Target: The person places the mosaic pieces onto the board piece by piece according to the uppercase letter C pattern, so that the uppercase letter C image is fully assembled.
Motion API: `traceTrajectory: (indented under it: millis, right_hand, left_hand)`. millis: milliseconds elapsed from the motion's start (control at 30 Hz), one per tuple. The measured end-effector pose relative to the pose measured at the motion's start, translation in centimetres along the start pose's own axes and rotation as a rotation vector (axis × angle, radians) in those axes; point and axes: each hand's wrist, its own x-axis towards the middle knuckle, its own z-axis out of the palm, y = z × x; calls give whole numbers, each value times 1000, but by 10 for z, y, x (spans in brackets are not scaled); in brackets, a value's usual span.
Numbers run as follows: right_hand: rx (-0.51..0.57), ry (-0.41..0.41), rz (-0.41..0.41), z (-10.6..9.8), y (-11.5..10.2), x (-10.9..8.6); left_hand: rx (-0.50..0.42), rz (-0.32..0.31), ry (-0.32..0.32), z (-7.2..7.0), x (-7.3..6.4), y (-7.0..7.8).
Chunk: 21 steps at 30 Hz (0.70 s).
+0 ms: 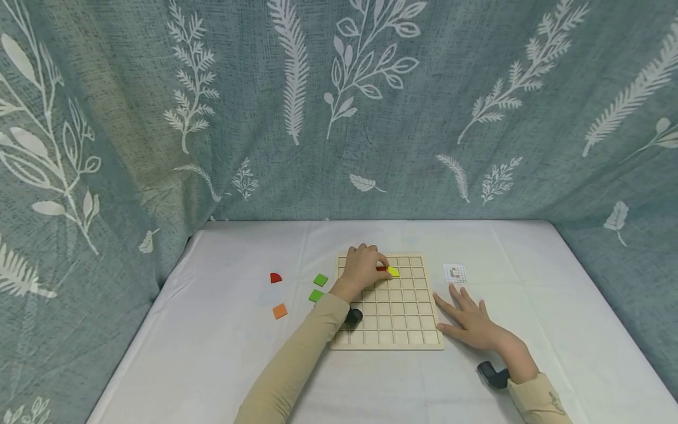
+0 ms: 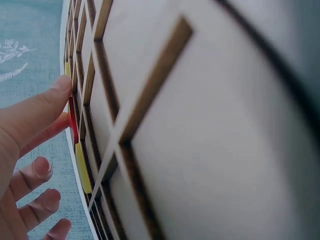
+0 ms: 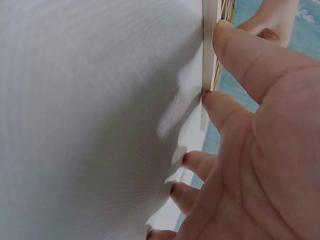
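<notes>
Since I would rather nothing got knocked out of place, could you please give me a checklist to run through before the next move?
1. Right hand at the board's edge: ok, fingertips touch it.
2. Left hand clear of the red tile: not ok, fingers are at it.
3. Red tile fully seated: cannot tell, fingers partly hide it.
4. Pattern card uncovered: ok, though its details are too small to read.
5. Loose tiles off the board: ok, orange square, red quarter-round and green tiles lie left.

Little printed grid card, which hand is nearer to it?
Right. The right hand is just on the near side of the card, close to it; the left hand is farther off, to the card's left, over the grid board.
</notes>
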Motion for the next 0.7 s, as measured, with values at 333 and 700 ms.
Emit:
traceTrajectory:
  millis: [333, 700]
  right_hand:
    - [-19, 0, 8, 0, -1, 0]
    - [-12, 4, 3, 0, -1, 0]
  left_hand:
    - [-35, 14, 9, -1, -2, 1]
    - [-46, 27, 15, -1, -2, 1]
